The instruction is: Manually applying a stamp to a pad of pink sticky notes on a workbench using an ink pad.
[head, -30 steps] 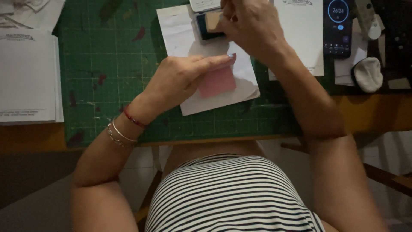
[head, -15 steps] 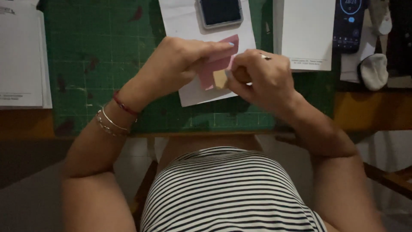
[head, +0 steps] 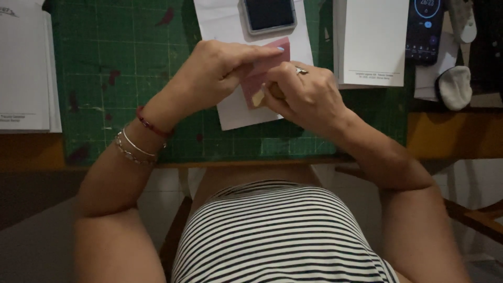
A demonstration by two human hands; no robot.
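My left hand (head: 217, 73) presses down on a small pink card (head: 262, 73) that lies on a white sheet of paper (head: 236, 112) on the green cutting mat (head: 115, 78). My right hand (head: 306, 94) is closed around a small wooden stamp (head: 259, 97) and holds it against the lower part of the pink card. Just beyond the card, a dark ink pad (head: 270, 14) in a grey frame rests on the same white sheet. Both hands touch each other over the card.
Stacks of white paper lie at the left (head: 23, 68) and upper right (head: 374, 42). A phone (head: 425, 29) with a lit screen and a grey-white pouch (head: 454, 86) sit at the right. The wooden table edge (head: 456, 133) runs below the mat.
My right hand came back from the ink pad with the stamp and now holds it against the pink card. The left hand stayed on the card.
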